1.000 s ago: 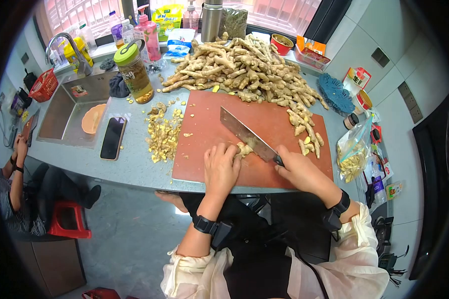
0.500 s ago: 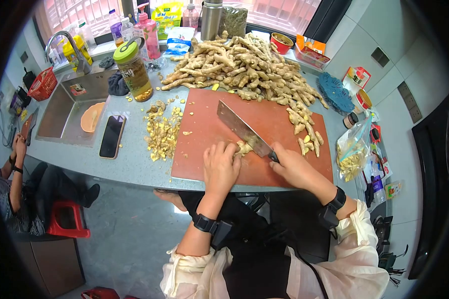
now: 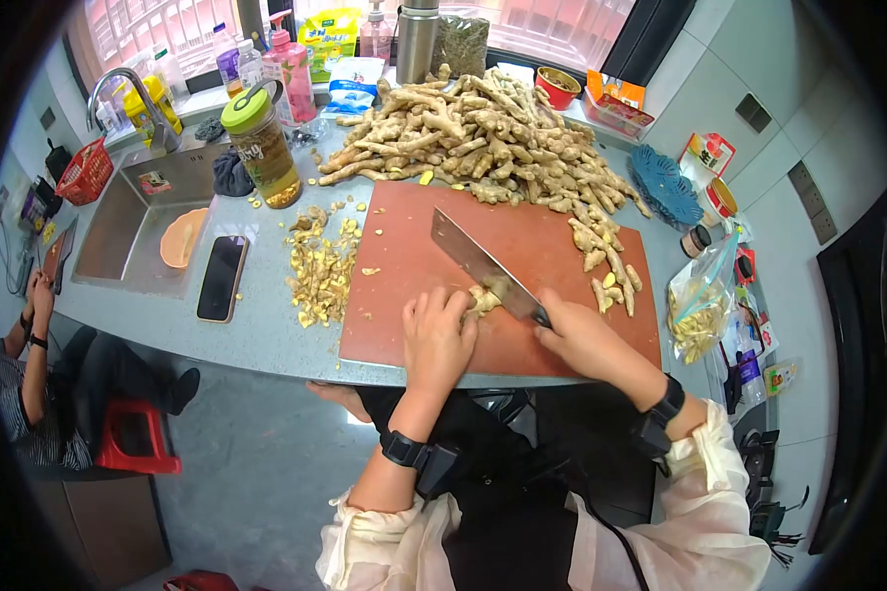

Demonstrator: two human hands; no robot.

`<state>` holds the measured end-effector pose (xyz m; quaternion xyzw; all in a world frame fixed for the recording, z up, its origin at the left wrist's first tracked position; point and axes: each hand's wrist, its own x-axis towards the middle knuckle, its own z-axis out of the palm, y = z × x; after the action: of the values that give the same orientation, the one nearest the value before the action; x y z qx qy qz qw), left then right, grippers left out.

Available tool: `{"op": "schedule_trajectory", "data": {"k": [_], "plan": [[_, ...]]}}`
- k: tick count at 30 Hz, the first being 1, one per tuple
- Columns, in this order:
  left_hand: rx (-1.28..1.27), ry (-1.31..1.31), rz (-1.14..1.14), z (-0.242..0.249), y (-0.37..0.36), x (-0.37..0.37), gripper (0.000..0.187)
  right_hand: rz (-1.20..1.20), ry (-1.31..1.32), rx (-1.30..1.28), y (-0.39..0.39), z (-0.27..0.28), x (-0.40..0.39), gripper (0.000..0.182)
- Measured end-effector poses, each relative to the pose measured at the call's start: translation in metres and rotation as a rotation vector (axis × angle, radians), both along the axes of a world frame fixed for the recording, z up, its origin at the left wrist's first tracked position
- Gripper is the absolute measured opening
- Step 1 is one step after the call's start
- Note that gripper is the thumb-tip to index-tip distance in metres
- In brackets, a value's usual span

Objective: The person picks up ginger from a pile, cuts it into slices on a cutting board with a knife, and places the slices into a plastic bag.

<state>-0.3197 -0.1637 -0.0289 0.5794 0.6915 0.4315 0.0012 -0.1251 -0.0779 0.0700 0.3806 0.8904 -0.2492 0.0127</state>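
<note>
On the red cutting board (image 3: pixel 394 266), a small piece of ginger (image 3: pixel 482 300) lies under the fingertips of my left hand (image 3: pixel 440 335), which are curled against it. My right hand (image 3: pixel 574 340) is wrapped round the black handle of a cleaver (image 3: pixel 483 264). The blade slants up and left across the board, its lower part beside the ginger piece. A big heap of ginger roots (image 3: pixel 483 133) covers the back of the counter and spills onto the board's right side. Cut ginger slices (image 3: pixel 320 271) are piled along the board's left edge.
A phone (image 3: pixel 223 279) and a green-lidded jar (image 3: pixel 261 148) stand left of the slices, near the sink (image 3: pixel 133 231). At the right are a blue plate (image 3: pixel 665 185) and a bag of ginger (image 3: pixel 698 305). Another person (image 3: pixel 39 384) sits at the far left.
The view has shifted slightly. Both hands, the cleaver and the ginger piece keep nearly the same places on the board.
</note>
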Motion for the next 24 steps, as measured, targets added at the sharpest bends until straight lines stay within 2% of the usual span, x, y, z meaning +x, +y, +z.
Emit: {"op": "schedule_trajectory", "data": {"k": [5, 14, 16, 19, 24], "plan": [[-0.013, -0.007, 0.017, 0.002, -0.002, 0.001, 0.019, -0.011, -0.012, 0.016, 0.006, -0.012, -0.027, 0.03], [-0.013, -0.001, 0.024, -0.002, -0.002, 0.002, 0.02, 0.017, -0.013, -0.013, -0.004, -0.001, 0.024, 0.03], [-0.004, -0.003, 0.012, -0.003, -0.001, 0.001, 0.02, -0.068, 0.029, -0.14, -0.008, 0.005, 0.031, 0.031], [0.021, -0.009, 0.005, -0.002, -0.001, 0.001, 0.019, -0.085, 0.094, -0.14, -0.003, 0.0, 0.033, 0.03], [-0.024, -0.021, 0.003, -0.001, -0.002, 0.0, 0.017, -0.052, 0.135, -0.129, -0.005, 0.025, 0.022, 0.03]]}}
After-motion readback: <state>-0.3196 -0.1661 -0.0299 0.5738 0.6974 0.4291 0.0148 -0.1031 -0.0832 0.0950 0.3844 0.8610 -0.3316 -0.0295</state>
